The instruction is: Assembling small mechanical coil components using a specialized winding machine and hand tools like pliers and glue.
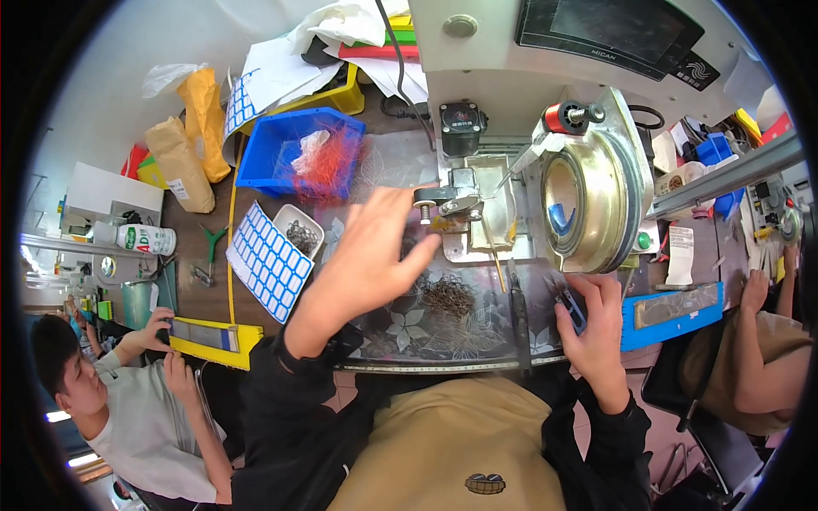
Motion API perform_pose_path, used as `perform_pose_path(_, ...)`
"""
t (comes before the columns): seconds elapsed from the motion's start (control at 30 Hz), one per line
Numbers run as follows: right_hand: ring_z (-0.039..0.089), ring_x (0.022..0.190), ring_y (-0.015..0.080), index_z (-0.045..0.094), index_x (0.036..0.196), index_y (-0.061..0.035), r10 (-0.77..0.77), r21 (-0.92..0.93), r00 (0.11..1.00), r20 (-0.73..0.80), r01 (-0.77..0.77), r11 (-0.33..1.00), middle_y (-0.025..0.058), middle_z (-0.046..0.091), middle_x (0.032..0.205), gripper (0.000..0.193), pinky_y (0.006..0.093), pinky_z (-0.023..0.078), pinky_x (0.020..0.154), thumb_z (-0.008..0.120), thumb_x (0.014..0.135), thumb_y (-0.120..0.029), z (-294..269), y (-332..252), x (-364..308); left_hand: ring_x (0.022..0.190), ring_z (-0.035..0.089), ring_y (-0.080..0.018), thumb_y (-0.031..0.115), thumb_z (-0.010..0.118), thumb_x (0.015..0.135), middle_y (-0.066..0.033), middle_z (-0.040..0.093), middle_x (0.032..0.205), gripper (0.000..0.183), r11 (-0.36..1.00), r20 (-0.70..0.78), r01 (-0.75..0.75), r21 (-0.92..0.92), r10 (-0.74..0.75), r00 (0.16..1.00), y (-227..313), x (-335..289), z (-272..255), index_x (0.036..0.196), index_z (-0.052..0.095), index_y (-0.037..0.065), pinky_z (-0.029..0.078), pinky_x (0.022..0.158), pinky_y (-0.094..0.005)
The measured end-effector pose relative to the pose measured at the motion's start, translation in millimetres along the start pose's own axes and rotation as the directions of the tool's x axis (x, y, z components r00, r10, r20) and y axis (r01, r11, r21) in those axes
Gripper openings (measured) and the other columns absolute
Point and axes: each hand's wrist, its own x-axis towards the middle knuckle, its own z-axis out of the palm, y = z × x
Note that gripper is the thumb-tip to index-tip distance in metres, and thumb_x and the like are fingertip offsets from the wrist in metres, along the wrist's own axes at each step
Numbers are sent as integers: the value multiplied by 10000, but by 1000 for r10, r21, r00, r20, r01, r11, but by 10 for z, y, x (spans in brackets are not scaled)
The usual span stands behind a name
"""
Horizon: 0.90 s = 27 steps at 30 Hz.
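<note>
My left hand [375, 247] reaches over the bench, thumb apart from the fingers. Its fingertips are at the small black-and-metal clamp [460, 200] of a winding machine, and nothing shows between thumb and fingers. Closed around a pair of small dark-handled snips [573, 312], my right hand [594, 328] is just below the machine's large metal ring [588, 204]. The snips' pointed ends face up toward the ring. A spool of red wire [564, 117] sits above the ring. A thin copper-coloured rod [493, 255] slants down from below the clamp.
Tangled dark wire scraps [447, 295] lie before the machine. To the left are a blue bin [273, 153] with red wire, a small white dish [305, 223] and a blue-bordered label sheet [268, 264]. A blue tray [632, 324] is at right. Co-workers sit either side.
</note>
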Motion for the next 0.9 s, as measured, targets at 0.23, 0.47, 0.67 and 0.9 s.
perform_pose_path(0.23, 591, 694, 199, 643, 998, -35, -272, 626, 898, 346, -5, 779, 80, 604, 796, 150, 322, 466, 661, 691, 857, -54, 16, -412, 226, 1200, 505, -362, 134, 664, 842, -206, 545, 1296, 359, 991, -94, -82, -106, 72, 993, -80, 76, 393, 1179, 617, 19, 402, 1022, -461)
perform_pose_path(0.47, 520, 736, 61, 474, 1106, -46, 79, 951, 959, 273, -282, 128, 1, 540, 865, 156, 226, 439, 661, 570, 989, -86, 585, -754, 712, 982, 603, -442, 46, 689, 792, -202, 576, 1152, 422, 989, -107, -7, -151, -9, 994, -96, 139, 432, 1182, 534, 8, 491, 832, -481)
perform_pose_path(0.67, 469, 690, 40, 450, 1103, -62, 235, 991, 967, 97, -116, 69, 1, 531, 847, 139, 198, 402, 612, 549, 1006, -75, 767, -798, 885, 982, 603, -439, 44, 699, 767, -191, 574, 1123, 455, 979, -77, -8, -203, -8, 997, -116, 186, 419, 1181, 515, 7, 487, 825, -482)
perform_pose_path(0.9, 458, 671, 30, 451, 1083, -67, 208, 988, 974, 94, -117, 100, -8, 533, 835, 137, 189, 382, 593, 561, 1001, -74, 726, -783, 924, 988, 600, -436, 37, 696, 761, -194, 566, 1104, 440, 958, -25, 22, -285, -30, 999, -158, 215, 391, 1168, 534, 0, 489, 832, -467)
